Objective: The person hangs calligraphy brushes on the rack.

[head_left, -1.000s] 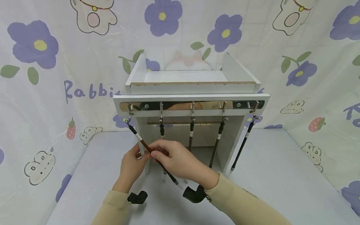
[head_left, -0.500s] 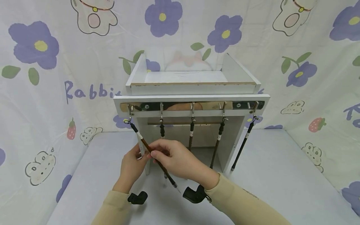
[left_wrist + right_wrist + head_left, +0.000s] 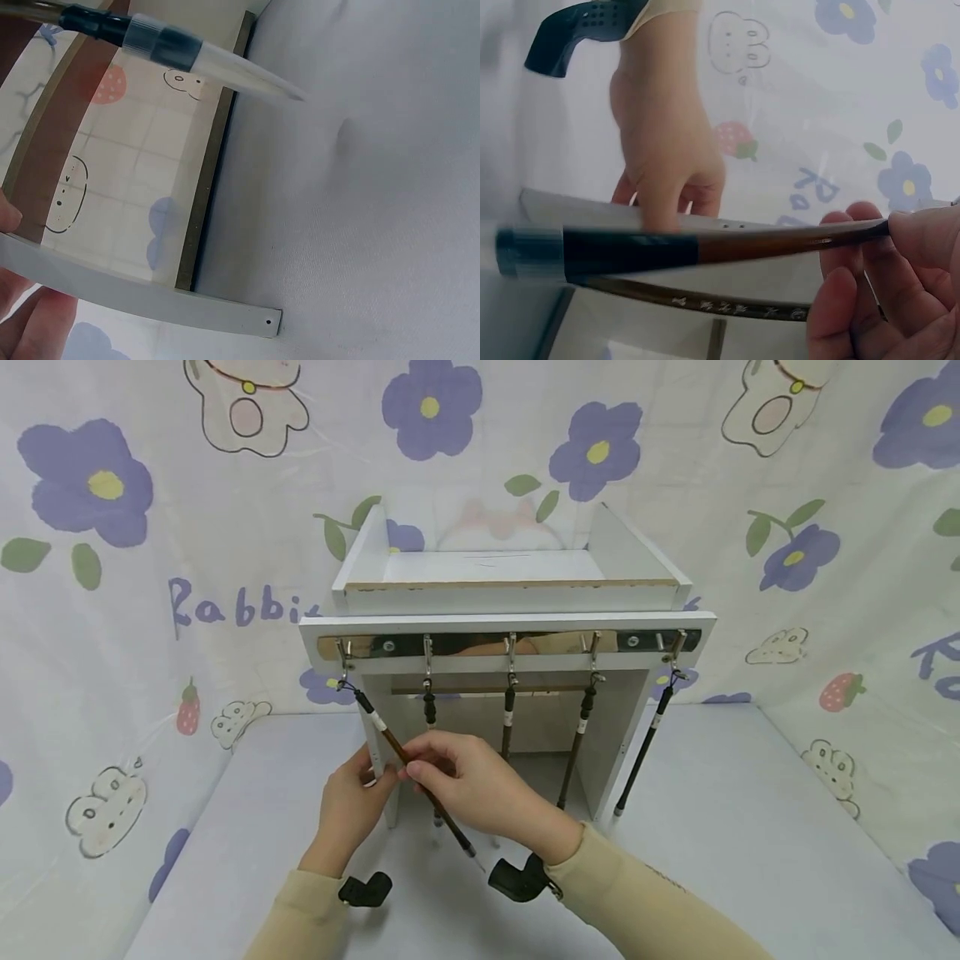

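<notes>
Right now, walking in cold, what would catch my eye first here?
Probably the row of calligraphy brushes hanging from metal hooks across the front of a white wooden rack. At its left end, the right hand pinches the leftmost brush, slanted out from its hook, while the left hand grips the rack's left leg.

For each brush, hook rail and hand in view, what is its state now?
Leftmost brush: hanging from its hook, pulled aslant.
Other four brushes: hanging free.
Hook rail: all five hooks occupied.
Right hand: pinches the leftmost brush.
Left hand: grips the stand's leg.
</notes>
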Demonstrator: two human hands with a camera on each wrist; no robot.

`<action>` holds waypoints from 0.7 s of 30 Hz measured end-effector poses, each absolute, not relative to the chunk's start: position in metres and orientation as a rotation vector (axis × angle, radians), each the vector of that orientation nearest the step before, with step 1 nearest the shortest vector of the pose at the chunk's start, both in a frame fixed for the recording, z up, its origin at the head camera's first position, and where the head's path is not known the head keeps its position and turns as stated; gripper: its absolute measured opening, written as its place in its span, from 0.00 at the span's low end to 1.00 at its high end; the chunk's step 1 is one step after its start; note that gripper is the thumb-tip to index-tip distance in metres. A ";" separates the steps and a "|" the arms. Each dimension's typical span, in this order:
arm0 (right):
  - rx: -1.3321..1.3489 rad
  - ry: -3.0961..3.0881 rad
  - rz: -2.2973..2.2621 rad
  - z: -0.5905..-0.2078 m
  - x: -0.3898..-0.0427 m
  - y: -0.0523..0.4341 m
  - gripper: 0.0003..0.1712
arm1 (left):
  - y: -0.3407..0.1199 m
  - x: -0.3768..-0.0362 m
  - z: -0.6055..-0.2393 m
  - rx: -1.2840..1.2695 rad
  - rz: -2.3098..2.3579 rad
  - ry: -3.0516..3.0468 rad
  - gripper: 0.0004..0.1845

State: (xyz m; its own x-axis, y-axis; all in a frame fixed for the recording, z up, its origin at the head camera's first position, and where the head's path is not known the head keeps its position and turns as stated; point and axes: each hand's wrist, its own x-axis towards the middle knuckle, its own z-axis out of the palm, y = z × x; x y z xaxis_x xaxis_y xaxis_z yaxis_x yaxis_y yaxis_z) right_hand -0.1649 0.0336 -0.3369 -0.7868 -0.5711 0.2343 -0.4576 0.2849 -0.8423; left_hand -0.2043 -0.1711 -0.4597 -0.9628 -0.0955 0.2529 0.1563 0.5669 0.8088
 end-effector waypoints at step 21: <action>-1.081 2.906 -1.388 -0.365 -0.167 -0.006 0.11 | -0.174 -0.208 -0.465 -0.057 -1.295 -2.533 0.16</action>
State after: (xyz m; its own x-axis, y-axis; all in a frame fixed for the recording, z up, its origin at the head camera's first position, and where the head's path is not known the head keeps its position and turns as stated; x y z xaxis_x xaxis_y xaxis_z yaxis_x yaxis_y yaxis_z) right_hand -0.1673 -0.0064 -0.3651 -0.7682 -0.4323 0.4722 -0.6389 0.4723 -0.6072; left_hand -0.2075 -0.1737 -0.4649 -0.9556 -0.0981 0.2777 0.1677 0.5938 0.7869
